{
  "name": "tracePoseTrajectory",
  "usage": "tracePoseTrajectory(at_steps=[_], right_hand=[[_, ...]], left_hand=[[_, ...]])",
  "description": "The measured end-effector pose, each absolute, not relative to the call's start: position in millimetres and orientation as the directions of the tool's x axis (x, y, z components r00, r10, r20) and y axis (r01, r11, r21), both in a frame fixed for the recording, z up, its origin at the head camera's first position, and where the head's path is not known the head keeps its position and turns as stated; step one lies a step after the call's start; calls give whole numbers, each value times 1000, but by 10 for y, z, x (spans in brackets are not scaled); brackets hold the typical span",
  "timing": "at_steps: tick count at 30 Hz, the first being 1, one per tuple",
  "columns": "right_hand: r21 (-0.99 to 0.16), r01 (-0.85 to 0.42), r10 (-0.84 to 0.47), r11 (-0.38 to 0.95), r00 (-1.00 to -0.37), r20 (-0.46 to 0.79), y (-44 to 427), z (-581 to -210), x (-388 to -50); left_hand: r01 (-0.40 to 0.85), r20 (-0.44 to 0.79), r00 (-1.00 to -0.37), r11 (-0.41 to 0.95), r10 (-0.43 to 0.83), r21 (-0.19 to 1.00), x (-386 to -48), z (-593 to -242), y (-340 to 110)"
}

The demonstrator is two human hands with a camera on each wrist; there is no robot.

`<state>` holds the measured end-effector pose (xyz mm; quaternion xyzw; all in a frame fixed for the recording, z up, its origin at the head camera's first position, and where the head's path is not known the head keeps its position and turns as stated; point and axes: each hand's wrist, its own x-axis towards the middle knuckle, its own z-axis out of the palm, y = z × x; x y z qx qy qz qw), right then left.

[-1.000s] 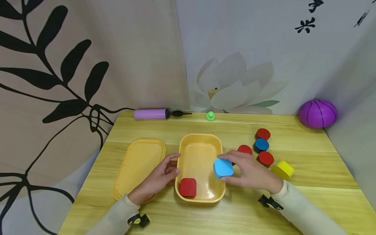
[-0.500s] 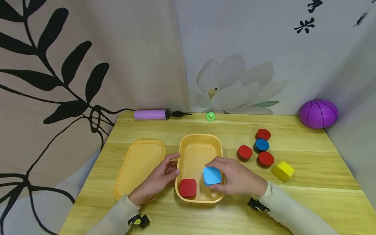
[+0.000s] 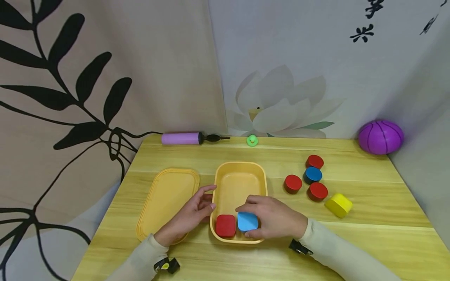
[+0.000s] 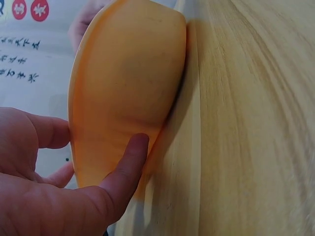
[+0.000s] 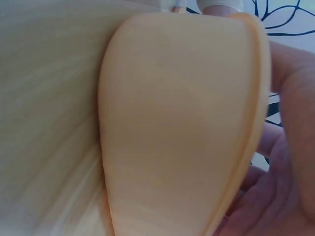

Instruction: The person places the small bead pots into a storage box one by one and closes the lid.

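On my feed, I see the right hand (image 3: 275, 217) pinching a light-blue rounded-square block (image 3: 247, 222) inside the yellow rectangular plastic box (image 3: 240, 182); the left hand (image 3: 190, 215) rests relaxed fingers against its left wall.

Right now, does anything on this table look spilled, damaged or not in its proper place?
Nothing stands out: I see no spill or damage. The yellow container sits upright, its likely lid lies flat beside it, and the right hand holds the blue block inside. The loose blocks outside are unevenly grouped, but that seems ordinary.
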<state>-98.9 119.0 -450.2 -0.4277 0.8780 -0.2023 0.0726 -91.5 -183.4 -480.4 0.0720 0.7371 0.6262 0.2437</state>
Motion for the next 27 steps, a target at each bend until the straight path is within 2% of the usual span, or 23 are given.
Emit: tracePoseTrajectory(at_steps=[7, 13, 20, 27], right_hand=[[-347, -739, -781, 578, -624, 27, 1132, -4544, -1002], [-336, -733, -776, 592, -630, 6, 1117, -4556, -998], [-370, -713, -767, 596, -642, 3, 1122, -4551, -996], [-460, -714, -766, 528, -634, 106, 1208, -4495, -1025]], left_hand=[[-192, -265, -871, 211, 414, 959, -928, -4804, -1840], [-192, -266, -870, 211, 415, 958, -932, -4801, -1844], [-187, -262, -871, 212, 416, 959, -935, -4805, -1849], [-192, -266, -869, 211, 418, 958, -934, -4804, -1848]])
